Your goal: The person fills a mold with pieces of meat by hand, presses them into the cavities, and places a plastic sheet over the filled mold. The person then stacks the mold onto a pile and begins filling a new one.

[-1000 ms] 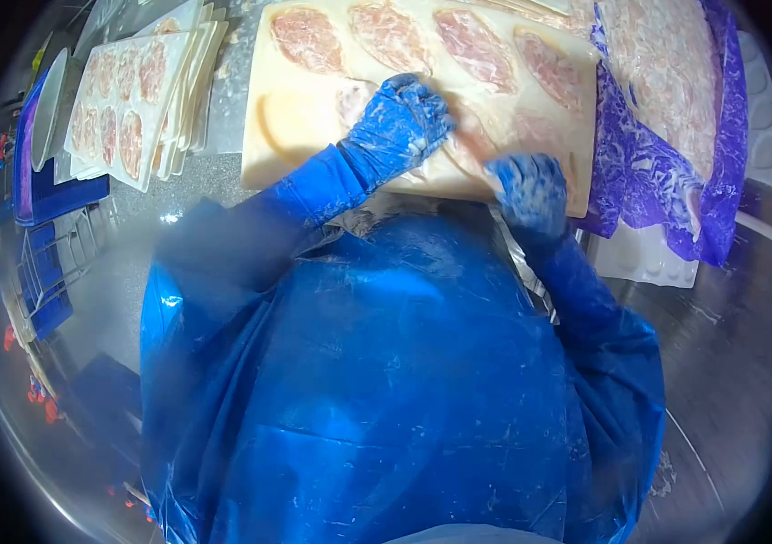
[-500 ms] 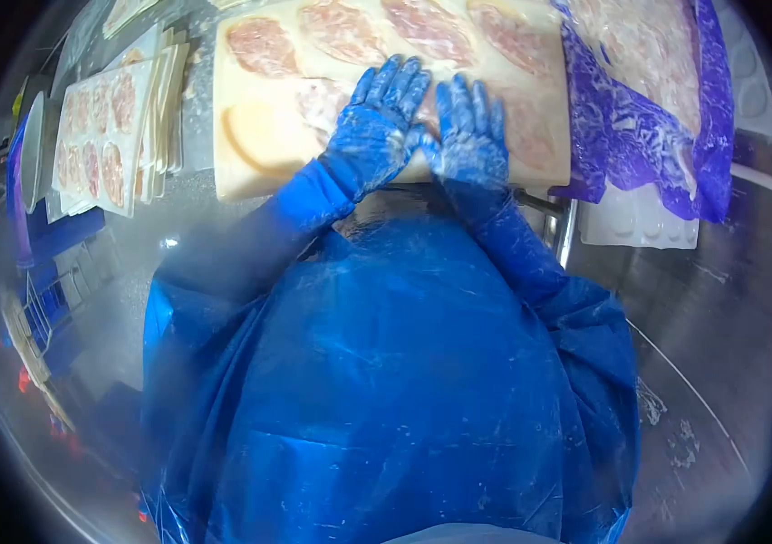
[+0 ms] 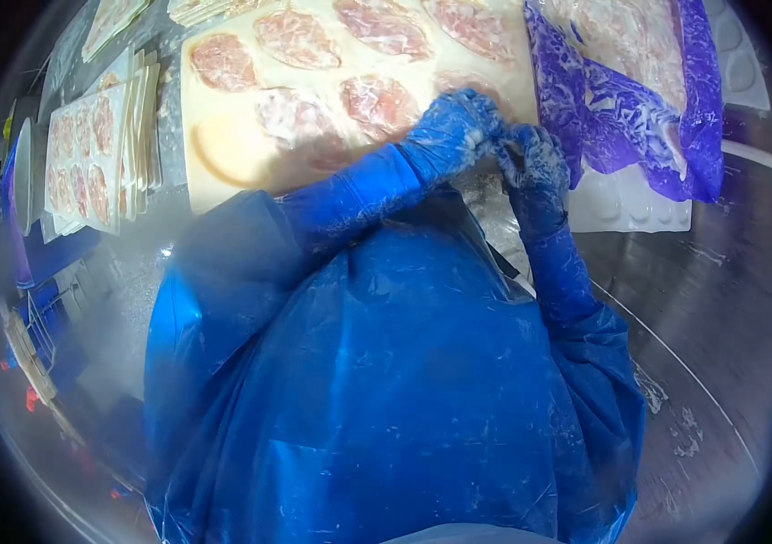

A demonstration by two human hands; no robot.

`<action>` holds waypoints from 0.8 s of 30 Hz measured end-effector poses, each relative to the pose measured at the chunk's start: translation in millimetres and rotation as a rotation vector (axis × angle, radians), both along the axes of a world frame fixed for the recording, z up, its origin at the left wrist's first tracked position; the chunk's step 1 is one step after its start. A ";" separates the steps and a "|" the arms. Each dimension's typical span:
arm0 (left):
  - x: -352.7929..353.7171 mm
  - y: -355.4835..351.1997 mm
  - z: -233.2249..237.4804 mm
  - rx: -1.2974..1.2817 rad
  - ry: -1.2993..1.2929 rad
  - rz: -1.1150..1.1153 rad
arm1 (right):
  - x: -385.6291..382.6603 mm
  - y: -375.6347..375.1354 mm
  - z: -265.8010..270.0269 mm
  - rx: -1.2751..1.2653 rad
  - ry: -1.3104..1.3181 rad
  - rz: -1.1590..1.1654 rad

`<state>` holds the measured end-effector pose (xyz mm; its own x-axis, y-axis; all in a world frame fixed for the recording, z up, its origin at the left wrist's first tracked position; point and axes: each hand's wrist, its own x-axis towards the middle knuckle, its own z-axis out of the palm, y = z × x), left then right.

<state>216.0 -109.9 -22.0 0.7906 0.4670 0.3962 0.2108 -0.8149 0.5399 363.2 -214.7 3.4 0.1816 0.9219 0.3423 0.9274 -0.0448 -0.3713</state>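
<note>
A cream-coloured tray (image 3: 209,113) with oval hollows lies in front of me, most of them filled with pale pink meat (image 3: 377,104); the hollow at its lower left holds none. Over the tray's lower right part, my left hand (image 3: 458,131) is closed, its blue glove smeared white. Close against it at the tray's right corner, my right hand (image 3: 533,163) has its fingers bent together. Whatever the fingertips hold is too small to make out. Beside the tray on the right, a purple sheet (image 3: 626,122) carries a pile of pale meat (image 3: 626,36).
Stacked sheets with meat portions (image 3: 87,154) stand at the left, with more stacks (image 3: 114,23) at the top left. A white moulded tray (image 3: 626,204) sits below the purple sheet, and another (image 3: 738,63) is at the upper right.
Both hands have moved right and drawn together, their fingers going from spread flat on the meat to bent. The view has shifted, so the tray appears further left and higher.
</note>
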 end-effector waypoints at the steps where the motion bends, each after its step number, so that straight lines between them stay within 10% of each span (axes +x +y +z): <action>1: 1.7 2.4 -3.8 -0.007 -0.015 0.016 | 9.1 -4.3 6.6 -0.109 0.031 0.084; 11: 4.0 11.9 -5.6 0.036 0.037 0.015 | 35.4 -8.9 -1.3 -0.230 -0.001 0.275; 14: 4.6 11.0 -4.3 0.033 0.065 0.026 | 57.3 -26.5 -17.7 -0.158 -0.383 0.206; 16: -0.4 9.3 -3.5 0.027 0.051 0.044 | 70.2 -36.1 4.3 -0.348 0.681 0.033; 17: -4.0 10.6 -2.1 -0.066 0.064 0.006 | 99.9 -47.6 -21.8 -0.164 0.397 0.151; 19: -5.6 9.9 0.0 -0.150 0.064 -0.013 | 134.5 -55.1 3.1 -0.118 1.241 -0.007; 22: 6.0 -10.7 16.2 -0.311 -0.155 0.058 | 185.2 -37.1 74.7 0.019 0.846 -0.139; 24: 20.2 -31.0 34.4 -0.039 0.319 -0.023 | 199.3 -23.0 107.3 0.474 1.367 -0.319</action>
